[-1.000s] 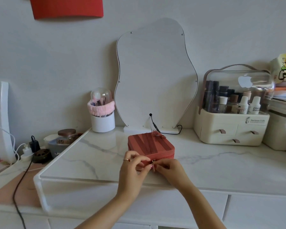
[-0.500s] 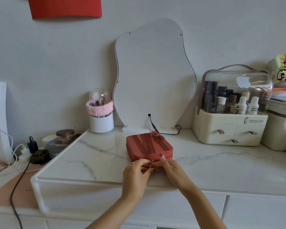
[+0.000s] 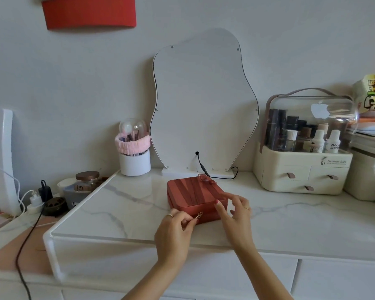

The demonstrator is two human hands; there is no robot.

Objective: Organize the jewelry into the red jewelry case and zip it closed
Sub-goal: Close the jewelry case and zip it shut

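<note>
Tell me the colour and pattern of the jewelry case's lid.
Red, with darker and lighter stripes across the jewelry case; it shows best in the head view, the only one.

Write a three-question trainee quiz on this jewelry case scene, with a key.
1. True or false: the red jewelry case has its lid down.
2. Which hand pinches the gold zipper pull: A) left hand B) right hand?
3. Fill in: the case sits on the ____ shelf.

Key: 1 true; 2 A; 3 marble-look (white, veined).
</note>
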